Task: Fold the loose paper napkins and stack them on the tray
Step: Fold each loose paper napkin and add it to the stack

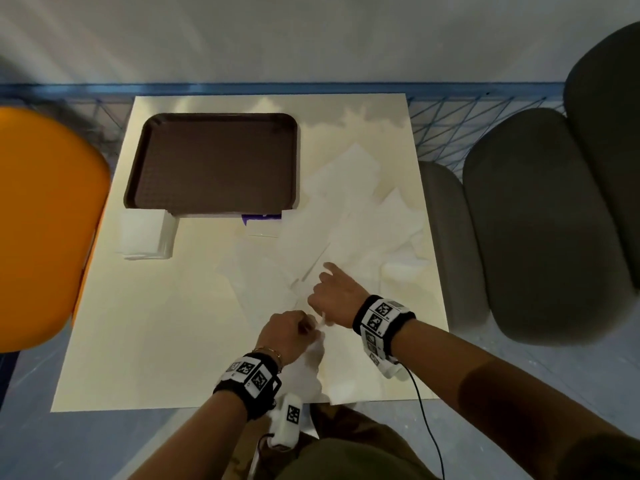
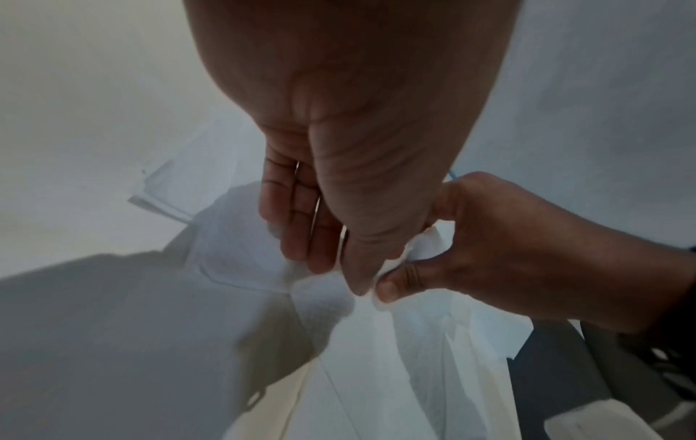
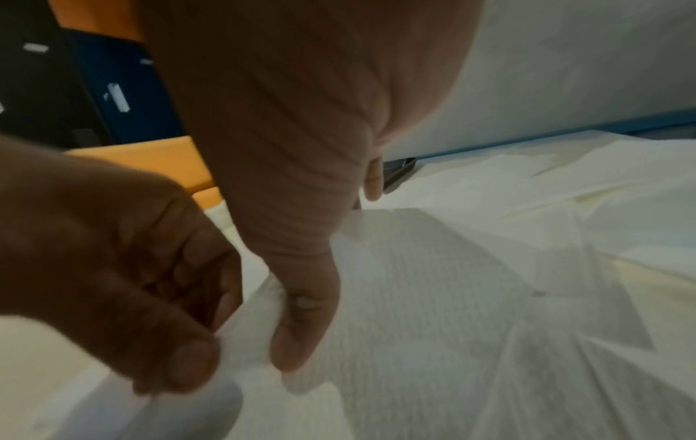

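Two hands meet on one napkin (image 1: 322, 344) at the table's (image 1: 145, 341) near edge: left hand (image 1: 289, 332) and right hand (image 1: 334, 292) both pinch its top edge, touching. The sheet hangs toward the person; the tray (image 1: 211, 161), bare, lies well forward-left.

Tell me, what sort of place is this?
Probably a canteen or café seating corner: a brown plastic cafeteria tray on a cream square table, an orange chair and grey padded seats beside it.
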A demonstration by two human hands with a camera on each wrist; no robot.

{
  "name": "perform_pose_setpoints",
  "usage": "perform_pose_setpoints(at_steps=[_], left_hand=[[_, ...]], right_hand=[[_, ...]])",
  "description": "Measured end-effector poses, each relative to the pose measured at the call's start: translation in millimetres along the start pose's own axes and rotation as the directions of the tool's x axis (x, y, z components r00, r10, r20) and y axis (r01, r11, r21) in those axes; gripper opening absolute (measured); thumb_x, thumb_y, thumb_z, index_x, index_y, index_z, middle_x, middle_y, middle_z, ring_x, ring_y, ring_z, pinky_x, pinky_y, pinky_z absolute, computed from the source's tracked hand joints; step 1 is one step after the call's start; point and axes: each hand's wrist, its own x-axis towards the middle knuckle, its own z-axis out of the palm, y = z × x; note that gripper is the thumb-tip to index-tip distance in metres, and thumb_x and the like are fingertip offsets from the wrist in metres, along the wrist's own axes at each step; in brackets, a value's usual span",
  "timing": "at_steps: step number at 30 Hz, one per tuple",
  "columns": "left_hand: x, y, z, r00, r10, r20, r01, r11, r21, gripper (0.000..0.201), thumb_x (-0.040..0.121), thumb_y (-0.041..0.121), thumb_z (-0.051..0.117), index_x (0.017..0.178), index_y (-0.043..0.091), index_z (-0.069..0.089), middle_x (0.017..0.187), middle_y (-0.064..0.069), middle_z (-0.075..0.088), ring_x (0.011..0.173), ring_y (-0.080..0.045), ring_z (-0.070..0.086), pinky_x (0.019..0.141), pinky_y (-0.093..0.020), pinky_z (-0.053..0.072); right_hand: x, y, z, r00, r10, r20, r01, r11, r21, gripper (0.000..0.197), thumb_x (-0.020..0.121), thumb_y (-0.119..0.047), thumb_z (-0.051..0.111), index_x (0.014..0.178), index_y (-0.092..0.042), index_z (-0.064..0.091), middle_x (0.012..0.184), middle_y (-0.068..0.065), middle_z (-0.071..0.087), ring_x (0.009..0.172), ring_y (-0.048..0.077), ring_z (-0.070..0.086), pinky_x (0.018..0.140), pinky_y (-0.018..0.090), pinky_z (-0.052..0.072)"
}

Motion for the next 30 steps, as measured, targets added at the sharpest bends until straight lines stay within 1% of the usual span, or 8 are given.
perform_pose_setpoints(at_steps=[5, 8, 12, 15, 18, 21, 25, 30], left_hand=[[-13.9, -3.7, -23.0, 0.991, -0.011, -0.136, -0.013, 0.985, -0.170, 0.016, 0.090, 0.047, 0.075, 0.093, 0.032, 0.071, 0.089, 0.015, 0.069, 0.085, -0.008, 0.065, 0.072, -0.018, 0.043], [-28.2, -3.1, -48.6, 0.977, -0.047, -0.209, -0.040, 0.919, -0.392, 0.015, 0.088, 0.044, 0.080, 0.082, 0.031, 0.074, 0.080, 0.009, 0.072, 0.073, -0.006, 0.061, 0.065, -0.017, 0.041], [-52.0, 12.2, -84.9, 0.980, -0.092, -0.179, -0.102, 0.537, -0.837, 0.020, 0.088, 0.027, 0.083, 0.106, 0.020, 0.080, 0.100, 0.004, 0.081, 0.091, -0.013, 0.076, 0.080, -0.026, 0.058], [-59.7, 19.0, -99.4, 0.980, -0.082, -0.181, -0.136, 0.388, -0.912, 0.032, 0.087, 0.024, 0.082, 0.116, 0.011, 0.076, 0.111, -0.006, 0.080, 0.103, -0.026, 0.075, 0.094, -0.039, 0.059], [-61.5, 23.7, -111.7, 0.976, -0.116, -0.186, -0.149, 0.270, -0.951, 0.026, 0.088, 0.019, 0.081, 0.101, -0.002, 0.074, 0.099, -0.014, 0.078, 0.087, -0.034, 0.068, 0.088, -0.045, 0.062], [-64.9, 27.3, -126.0, 0.966, -0.121, -0.229, -0.200, 0.212, -0.957, 0.028, 0.094, 0.023, 0.076, 0.108, 0.000, 0.073, 0.109, -0.015, 0.078, 0.094, -0.034, 0.072, 0.086, -0.046, 0.060], [-70.1, 26.3, -136.4, 0.976, -0.063, -0.207, -0.190, 0.209, -0.959, 0.032, 0.097, 0.027, 0.072, 0.123, 0.009, 0.073, 0.121, -0.016, 0.076, 0.102, -0.031, 0.072, 0.090, -0.047, 0.058], [-74.2, 24.2, -141.2, 0.983, -0.025, -0.184, -0.174, 0.215, -0.961, 0.045, 0.089, 0.016, 0.080, 0.132, 0.011, 0.068, 0.105, -0.016, 0.077, 0.085, -0.026, 0.068, 0.081, -0.042, 0.059]], right_hand=[[-6.2, 18.0, -28.6, 0.987, 0.139, -0.079, -0.099, 0.917, 0.386, 0.012, 0.086, -0.041, 0.080, 0.089, -0.029, 0.076, 0.090, -0.012, 0.075, 0.104, 0.015, 0.059, 0.123, 0.041, 0.018], [-18.8, 28.3, -57.0, 0.968, 0.228, -0.108, -0.114, 0.776, 0.620, 0.018, 0.083, -0.047, 0.084, 0.088, -0.031, 0.078, 0.088, -0.015, 0.075, 0.098, 0.015, 0.060, 0.107, 0.032, 0.037], [-38.1, 37.9, -98.9, 0.943, 0.315, -0.111, -0.061, 0.489, 0.870, 0.018, 0.081, -0.038, 0.091, 0.086, -0.027, 0.077, 0.086, -0.016, 0.072, 0.085, 0.003, 0.064, 0.075, 0.021, 0.046], [-45.0, 39.8, -115.7, 0.909, 0.394, -0.138, 0.027, 0.275, 0.961, 0.022, 0.080, -0.040, 0.092, 0.086, -0.025, 0.076, 0.090, -0.009, 0.078, 0.087, 0.008, 0.072, 0.080, 0.025, 0.056], [-52.8, 40.4, -122.0, 0.916, 0.388, -0.104, 0.071, 0.099, 0.993, 0.026, 0.082, -0.033, 0.092, 0.098, -0.019, 0.077, 0.093, -0.001, 0.082, 0.087, 0.016, 0.079, 0.079, 0.031, 0.062], [-63.0, 42.0, -123.6, 0.954, 0.295, -0.052, 0.035, 0.065, 0.997, 0.031, 0.082, -0.023, 0.092, 0.109, -0.014, 0.077, 0.097, -0.003, 0.083, 0.091, 0.015, 0.080, 0.081, 0.027, 0.060], [-68.8, 36.0, -119.9, 0.955, 0.295, -0.039, 0.051, -0.033, 0.998, 0.031, 0.084, -0.018, 0.090, 0.112, -0.009, 0.078, 0.104, 0.003, 0.083, 0.099, 0.023, 0.080, 0.092, 0.035, 0.063], [-69.3, 22.5, -122.6, 0.927, 0.369, -0.073, 0.122, -0.110, 0.986, 0.026, 0.089, -0.017, 0.086, 0.113, -0.010, 0.078, 0.105, 0.005, 0.082, 0.099, 0.024, 0.080, 0.090, 0.036, 0.064]])
